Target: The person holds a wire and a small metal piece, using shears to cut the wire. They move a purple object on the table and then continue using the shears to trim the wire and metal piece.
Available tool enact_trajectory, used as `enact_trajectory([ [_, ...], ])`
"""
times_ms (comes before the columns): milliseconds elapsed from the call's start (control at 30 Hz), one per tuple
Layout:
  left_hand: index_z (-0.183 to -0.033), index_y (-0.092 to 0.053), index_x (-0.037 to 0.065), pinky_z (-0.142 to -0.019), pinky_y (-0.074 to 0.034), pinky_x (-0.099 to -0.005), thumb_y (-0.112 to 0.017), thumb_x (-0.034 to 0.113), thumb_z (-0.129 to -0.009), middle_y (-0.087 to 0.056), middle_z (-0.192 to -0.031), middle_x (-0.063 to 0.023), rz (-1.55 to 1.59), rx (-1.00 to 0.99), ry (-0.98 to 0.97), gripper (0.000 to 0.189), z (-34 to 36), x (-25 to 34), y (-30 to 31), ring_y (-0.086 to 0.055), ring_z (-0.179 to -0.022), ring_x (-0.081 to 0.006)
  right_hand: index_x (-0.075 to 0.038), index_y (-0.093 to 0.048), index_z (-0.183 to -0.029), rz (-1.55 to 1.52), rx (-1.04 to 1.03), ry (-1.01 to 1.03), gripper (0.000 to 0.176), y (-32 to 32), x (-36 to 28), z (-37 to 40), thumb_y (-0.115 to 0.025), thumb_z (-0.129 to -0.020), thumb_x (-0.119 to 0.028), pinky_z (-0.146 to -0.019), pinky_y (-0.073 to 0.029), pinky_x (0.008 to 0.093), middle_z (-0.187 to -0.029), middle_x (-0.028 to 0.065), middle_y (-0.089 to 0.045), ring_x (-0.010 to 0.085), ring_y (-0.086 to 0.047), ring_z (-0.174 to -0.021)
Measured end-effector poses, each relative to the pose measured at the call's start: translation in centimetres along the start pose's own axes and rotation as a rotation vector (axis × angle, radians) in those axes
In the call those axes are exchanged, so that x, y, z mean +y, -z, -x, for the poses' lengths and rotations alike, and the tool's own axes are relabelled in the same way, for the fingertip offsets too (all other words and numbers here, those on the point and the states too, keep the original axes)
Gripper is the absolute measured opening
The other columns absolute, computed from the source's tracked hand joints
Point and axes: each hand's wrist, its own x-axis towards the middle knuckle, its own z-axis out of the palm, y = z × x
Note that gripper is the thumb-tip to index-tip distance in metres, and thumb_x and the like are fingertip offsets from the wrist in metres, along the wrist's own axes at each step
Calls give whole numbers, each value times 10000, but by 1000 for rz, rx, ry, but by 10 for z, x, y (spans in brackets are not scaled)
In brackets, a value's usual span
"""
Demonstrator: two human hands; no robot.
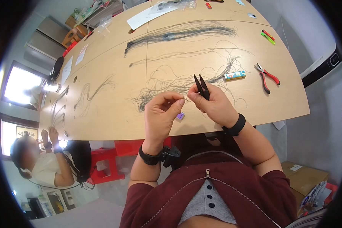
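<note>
My right hand [215, 105] grips small black scissors [201, 86], blades pointing up and away. My left hand [161, 114] pinches the end of a thin dark wire [183, 99] between thumb and forefinger, fingertips almost touching my right hand. Both hands hover over the near edge of the wooden table [114, 114]. A tangle of thin wires [167, 84] lies just beyond them. A small purple piece [181, 116] rests on the table under my left hand.
Red-handled pliers [267, 77] and a small colourful box [235, 75] lie to the right. A thick wire bundle [178, 33] stretches across the far side, with paper [146, 16] beyond. Another person [45, 163] sits at the left end. A red stool [104, 163] stands below.
</note>
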Motion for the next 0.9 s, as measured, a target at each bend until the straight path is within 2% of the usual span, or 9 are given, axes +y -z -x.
enact_trajectory([
  [133,-874,-596,-10,-597,-424,-181,-627,2,-780,-588,-795,-17,9,24,2,100,-1,0,2,-509,-667,-57,-19,-545,-1008,-74,25,-80,209,7,1,-2,-557,-865,-171,-683,-413,223,-752,-2,-506,76,-482,-751],
  [233,-883,-585,-11,-606,-433,-188,-618,-5,-782,-594,-819,-35,91,21,16,106,-2,1,4,-516,-664,-68,-7,-515,-1075,182,67,160,249,4,-1,1,-535,-877,-158,-699,-416,223,-826,21,-519,80,-494,-792],
  [433,-874,-553,-24,-621,-441,-201,-562,-39,-796,-605,-871,-115,289,35,35,80,-5,5,5,-527,-671,-96,25,-421,-1179,-49,-178,6,343,9,-6,11,-511,-892,-139,-768,-421,233,-1002,60,-537,92,-505,-906],
  [633,-861,-545,-25,-614,-446,-205,-549,-48,-800,-606,-880,-133,251,42,2,66,-4,7,2,-529,-663,-99,29,-426,-1180,9,-151,121,383,5,12,12,-554,-872,-160,-798,-419,239,-1001,66,-549,110,-507,-920],
  [733,-861,-545,-25,-615,-446,-203,-554,-53,-797,-608,-885,-131,220,47,-25,71,-3,5,1,-530,-661,-96,17,-435,-1163,82,-160,130,334,4,10,12,-549,-870,-94,-793,-427,223,-980,31,-531,75,-503,-913],
  [900,-869,-550,-22,-617,-447,-196,-568,-45,-798,-614,-871,-113,116,50,-76,76,-1,7,-1,-538,-660,-85,26,-459,-1141,175,-149,138,317,3,4,14,-552,-869,-106,-760,-434,222,-964,36,-544,80,-523,-874],
])
